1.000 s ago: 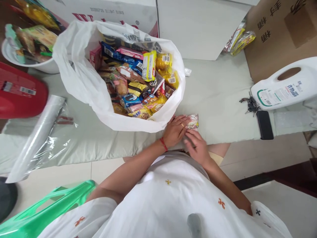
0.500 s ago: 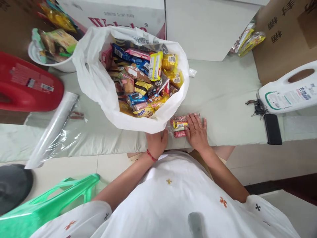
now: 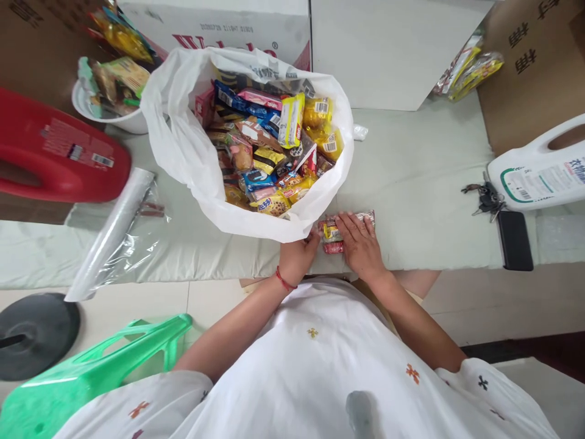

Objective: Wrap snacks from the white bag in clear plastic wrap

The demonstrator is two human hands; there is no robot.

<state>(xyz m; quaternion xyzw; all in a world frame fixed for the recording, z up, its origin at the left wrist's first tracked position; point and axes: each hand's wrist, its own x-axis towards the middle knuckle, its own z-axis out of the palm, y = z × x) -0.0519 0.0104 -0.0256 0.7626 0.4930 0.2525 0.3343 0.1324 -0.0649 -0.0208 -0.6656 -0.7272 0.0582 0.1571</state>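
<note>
Left hand (image 3: 298, 261) curled, right hand (image 3: 364, 249) laid flat, both forearms (image 3: 240, 324) angled inward

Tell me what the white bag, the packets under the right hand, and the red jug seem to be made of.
White bag: probably thin plastic film, soft-looking, judging by its creases and floppy rim. Packets under the right hand: likely glossy plastic wrap, from their crinkled, shiny look; foil is possible. Red jug: probably hard plastic, smooth, given its rounded, molded handle.
</note>
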